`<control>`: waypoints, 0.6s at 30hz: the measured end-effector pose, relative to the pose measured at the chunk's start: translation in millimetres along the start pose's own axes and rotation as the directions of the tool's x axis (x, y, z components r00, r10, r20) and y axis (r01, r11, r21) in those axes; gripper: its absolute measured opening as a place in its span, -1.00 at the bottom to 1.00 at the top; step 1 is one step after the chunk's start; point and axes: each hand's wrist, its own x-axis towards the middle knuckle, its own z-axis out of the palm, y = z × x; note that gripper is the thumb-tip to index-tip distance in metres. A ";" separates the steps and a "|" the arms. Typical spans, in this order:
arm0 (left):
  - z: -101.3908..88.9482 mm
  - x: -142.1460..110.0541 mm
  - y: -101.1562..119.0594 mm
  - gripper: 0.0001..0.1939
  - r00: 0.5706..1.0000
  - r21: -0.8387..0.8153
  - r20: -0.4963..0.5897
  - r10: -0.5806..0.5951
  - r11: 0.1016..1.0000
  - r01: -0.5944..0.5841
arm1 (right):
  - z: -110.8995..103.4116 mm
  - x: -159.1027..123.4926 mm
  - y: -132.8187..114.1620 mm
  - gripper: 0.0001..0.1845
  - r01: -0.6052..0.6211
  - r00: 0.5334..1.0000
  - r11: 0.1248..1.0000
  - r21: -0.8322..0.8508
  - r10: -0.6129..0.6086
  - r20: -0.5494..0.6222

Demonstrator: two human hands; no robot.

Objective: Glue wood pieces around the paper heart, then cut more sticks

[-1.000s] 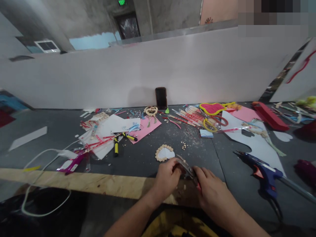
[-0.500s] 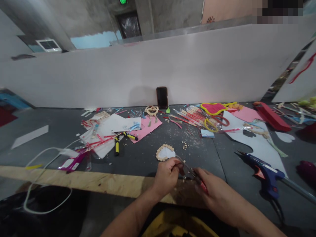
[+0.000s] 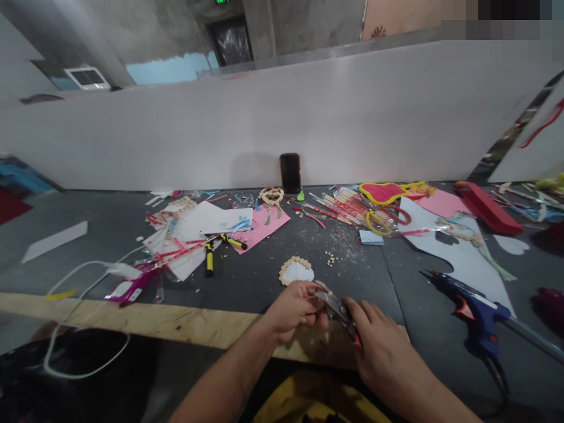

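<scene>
My right hand (image 3: 381,343) is closed round the red handles of pruning shears (image 3: 335,305), whose metal blades point up and left. My left hand (image 3: 297,310) is pinched at the tips of those blades; whatever its fingers hold is too small and hidden to make out. Just beyond the left hand lies a white paper piece (image 3: 298,272), edged along its left and top with a row of small pale wooden bits (image 3: 285,265). A few loose pale bits (image 3: 331,259) are scattered to the right of it.
At right, a blue glue gun (image 3: 476,311) rests near cut white paper (image 3: 427,244). Red-patterned sticks (image 3: 341,208) and yellow-and-red-handled scissors (image 3: 378,223) lie behind. Yellow-handled pliers (image 3: 209,259), pink paper (image 3: 264,229) and a white cable (image 3: 83,288) are at left. A phone (image 3: 290,173) leans on the partition.
The shears have turned so the flat of their blades shows more. My left hand has rolled a little, showing its fingers more, and the right fingers have loosened slightly on the handles.
</scene>
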 end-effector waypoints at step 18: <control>15.1 -2.3 -5.2 -0.79 0.837 0.611 -0.240 0.491 0.747 -0.263 | -34.9 4.7 -3.1 -0.74 -0.029 0.981 0.943 0.332 -0.037 0.190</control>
